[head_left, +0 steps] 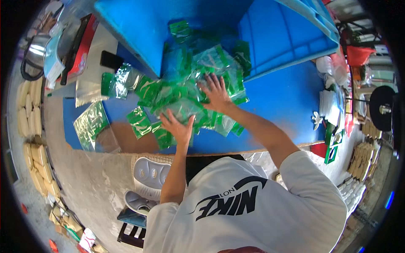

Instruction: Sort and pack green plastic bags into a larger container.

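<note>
Your packets [171, 90], clear glossy plastic with green panels, lie heaped from the upper middle to the centre of the frame, running from inside the blue box [291, 36] out onto the blue worktop [284, 99]. They point in many directions; the one at the heap's lower left has its long axis slanting down to the right. Both grips are open: your left hand [179, 130] spreads its fingers over the near packets, your right hand [217, 95] lies splayed on the heap's right side. The film is thin, crinkled and shiny, the shapes flat rectangles. The box's walls are smooth, with faint lines on the right.
</note>
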Demonstrator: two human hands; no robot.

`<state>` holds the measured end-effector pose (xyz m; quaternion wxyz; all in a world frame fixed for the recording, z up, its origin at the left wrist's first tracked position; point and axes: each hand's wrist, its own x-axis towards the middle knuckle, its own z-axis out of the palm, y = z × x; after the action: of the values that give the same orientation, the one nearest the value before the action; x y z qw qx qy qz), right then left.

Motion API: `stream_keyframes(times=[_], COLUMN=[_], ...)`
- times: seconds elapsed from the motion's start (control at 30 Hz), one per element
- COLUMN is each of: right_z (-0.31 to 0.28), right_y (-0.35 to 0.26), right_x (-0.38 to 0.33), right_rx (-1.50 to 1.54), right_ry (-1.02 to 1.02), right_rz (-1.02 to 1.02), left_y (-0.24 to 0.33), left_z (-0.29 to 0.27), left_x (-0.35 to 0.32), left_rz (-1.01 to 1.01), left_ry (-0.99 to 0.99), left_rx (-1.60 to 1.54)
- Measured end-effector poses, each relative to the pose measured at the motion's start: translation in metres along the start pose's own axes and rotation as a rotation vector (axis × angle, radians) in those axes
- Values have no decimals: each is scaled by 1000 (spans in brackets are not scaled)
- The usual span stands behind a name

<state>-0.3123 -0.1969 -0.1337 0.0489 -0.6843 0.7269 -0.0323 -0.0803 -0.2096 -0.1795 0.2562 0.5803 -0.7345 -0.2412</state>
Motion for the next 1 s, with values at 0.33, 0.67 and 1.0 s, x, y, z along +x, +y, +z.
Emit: stream_keyframes(times=[0.33, 0.67, 1.0], right_z=[-8, 5, -17], right_y=[41, 92, 288], right_x=[26, 38, 100], right_rx=[207, 243, -225], right_ry=[497, -27, -35], right_rz=[312, 476, 650], left_y=[-13, -102, -135], left_z=[-45, -95, -66], left_x=[-29, 152, 273], left_rz=[24, -266, -296], left_ry=[-107, 497, 355], left_rx=[22, -212, -782])
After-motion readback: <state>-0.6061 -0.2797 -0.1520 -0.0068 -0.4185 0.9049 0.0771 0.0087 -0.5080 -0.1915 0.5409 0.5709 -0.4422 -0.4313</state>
